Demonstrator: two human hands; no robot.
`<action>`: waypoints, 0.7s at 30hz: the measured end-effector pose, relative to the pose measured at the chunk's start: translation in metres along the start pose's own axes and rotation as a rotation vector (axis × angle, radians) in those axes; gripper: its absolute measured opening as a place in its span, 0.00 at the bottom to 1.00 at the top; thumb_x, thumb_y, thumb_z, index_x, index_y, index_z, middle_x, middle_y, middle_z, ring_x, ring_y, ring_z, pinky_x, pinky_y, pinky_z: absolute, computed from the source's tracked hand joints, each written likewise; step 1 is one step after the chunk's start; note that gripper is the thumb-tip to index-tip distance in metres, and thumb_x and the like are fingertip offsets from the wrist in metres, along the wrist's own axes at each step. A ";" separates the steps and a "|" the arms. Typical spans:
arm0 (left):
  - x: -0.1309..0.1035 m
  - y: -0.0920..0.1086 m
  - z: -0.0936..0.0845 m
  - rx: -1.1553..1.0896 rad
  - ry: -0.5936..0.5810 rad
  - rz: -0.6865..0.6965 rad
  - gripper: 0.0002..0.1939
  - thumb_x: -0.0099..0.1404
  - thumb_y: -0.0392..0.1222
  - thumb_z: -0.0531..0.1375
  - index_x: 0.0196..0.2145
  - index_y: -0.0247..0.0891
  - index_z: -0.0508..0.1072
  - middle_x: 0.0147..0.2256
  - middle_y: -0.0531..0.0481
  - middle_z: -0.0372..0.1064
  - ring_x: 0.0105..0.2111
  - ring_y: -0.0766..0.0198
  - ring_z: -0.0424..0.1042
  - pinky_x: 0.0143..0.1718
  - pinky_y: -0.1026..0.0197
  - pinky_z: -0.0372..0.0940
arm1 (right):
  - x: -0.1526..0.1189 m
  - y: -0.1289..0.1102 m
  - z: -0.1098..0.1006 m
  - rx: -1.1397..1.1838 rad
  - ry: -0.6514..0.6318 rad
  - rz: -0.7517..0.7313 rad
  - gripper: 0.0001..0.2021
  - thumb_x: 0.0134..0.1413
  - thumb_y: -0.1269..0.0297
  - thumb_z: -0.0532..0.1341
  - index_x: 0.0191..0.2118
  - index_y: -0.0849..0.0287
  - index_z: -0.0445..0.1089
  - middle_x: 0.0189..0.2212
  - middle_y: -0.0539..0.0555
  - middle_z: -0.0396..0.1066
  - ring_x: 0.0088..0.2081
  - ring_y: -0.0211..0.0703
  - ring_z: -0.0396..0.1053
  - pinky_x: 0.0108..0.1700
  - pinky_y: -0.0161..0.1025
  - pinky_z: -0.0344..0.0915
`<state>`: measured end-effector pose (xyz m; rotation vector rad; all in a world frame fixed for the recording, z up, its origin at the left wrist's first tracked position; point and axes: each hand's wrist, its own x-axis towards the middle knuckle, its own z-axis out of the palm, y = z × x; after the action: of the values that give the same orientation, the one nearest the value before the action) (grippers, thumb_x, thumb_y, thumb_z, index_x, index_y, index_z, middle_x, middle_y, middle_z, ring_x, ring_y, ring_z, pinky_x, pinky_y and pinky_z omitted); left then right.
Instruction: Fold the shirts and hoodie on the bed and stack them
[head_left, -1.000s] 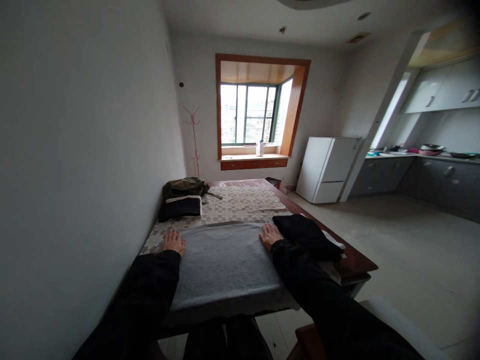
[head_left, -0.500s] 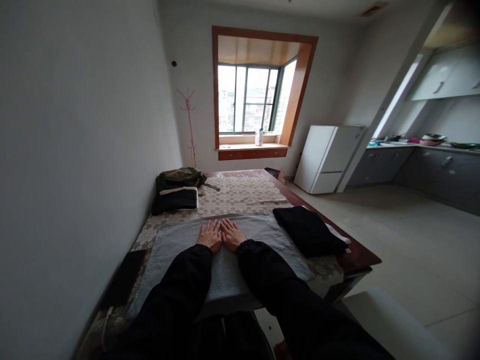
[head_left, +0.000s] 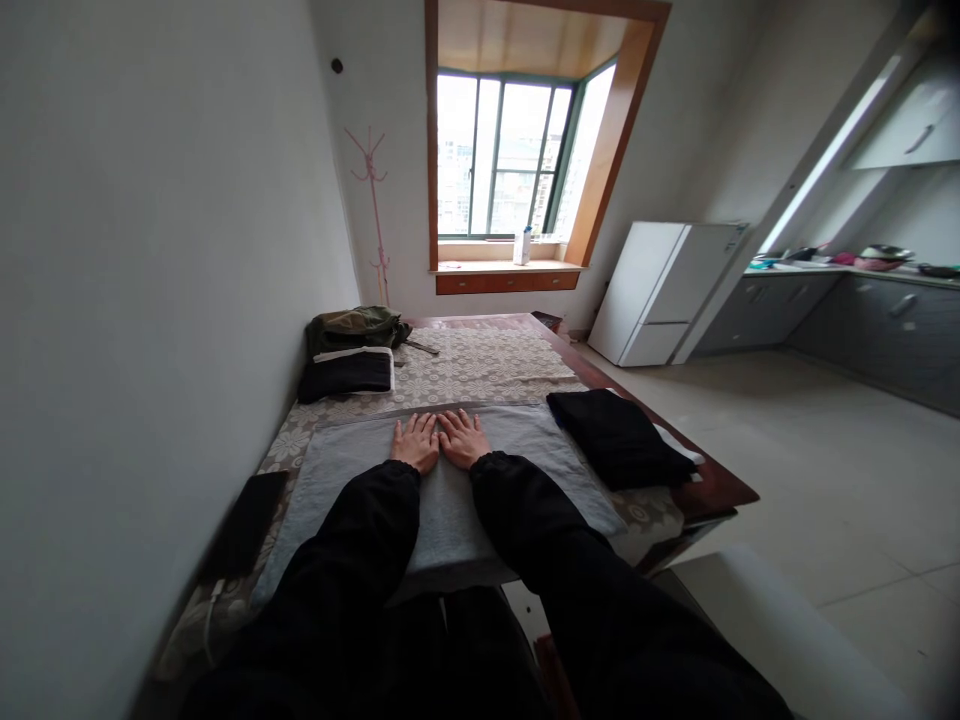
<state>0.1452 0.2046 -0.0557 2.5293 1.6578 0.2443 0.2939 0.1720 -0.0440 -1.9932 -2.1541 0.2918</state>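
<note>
A grey cloth (head_left: 517,440), its kind of garment not clear, lies spread flat across the near part of the table. My left hand (head_left: 416,443) rests palm down on it near its far edge, fingers stretched out. Beside it, my right hand (head_left: 463,438) presses flat on the same cloth, fingers spread and pointing away from me. The two hands are close together, and neither holds anything. To the right, a folded black cloth (head_left: 619,435) overlaps or borders the grey one.
A patterned tablecloth (head_left: 480,355) covers the table. At the far left sit a green bag (head_left: 352,325) and a folded black cloth with white edging (head_left: 346,375). Near the left wall lies a dark tablet-like slab (head_left: 244,525) with a white cable (head_left: 210,610). A white stool (head_left: 780,620) stands at right.
The camera view has tilted down, so the room sits higher in the picture. My hands stay flat on the grey cloth, slightly farther apart at the fingertips.
</note>
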 end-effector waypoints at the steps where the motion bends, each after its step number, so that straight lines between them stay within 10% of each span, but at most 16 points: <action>1: 0.000 -0.002 -0.001 0.002 -0.003 -0.006 0.31 0.73 0.50 0.41 0.72 0.49 0.51 0.73 0.53 0.48 0.73 0.53 0.41 0.71 0.35 0.35 | 0.001 0.002 -0.001 -0.003 -0.004 0.015 0.31 0.70 0.49 0.42 0.74 0.48 0.45 0.75 0.47 0.42 0.75 0.52 0.33 0.72 0.61 0.29; 7: 0.001 -0.020 -0.011 0.022 -0.024 -0.052 0.38 0.70 0.65 0.41 0.72 0.47 0.49 0.74 0.48 0.45 0.73 0.46 0.38 0.69 0.29 0.34 | 0.008 0.015 -0.005 -0.021 -0.024 0.092 0.34 0.68 0.41 0.40 0.75 0.46 0.42 0.75 0.46 0.38 0.75 0.55 0.30 0.71 0.65 0.26; 21: -0.002 -0.046 -0.023 0.045 -0.021 -0.129 0.38 0.70 0.66 0.39 0.72 0.50 0.50 0.74 0.51 0.45 0.73 0.45 0.39 0.69 0.30 0.35 | 0.017 0.036 -0.008 -0.055 -0.051 0.085 0.37 0.66 0.36 0.38 0.75 0.45 0.39 0.76 0.43 0.34 0.75 0.55 0.28 0.71 0.67 0.25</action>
<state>0.0988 0.2215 -0.0414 2.4343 1.8295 0.1705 0.3297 0.1920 -0.0464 -2.1335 -2.1339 0.3021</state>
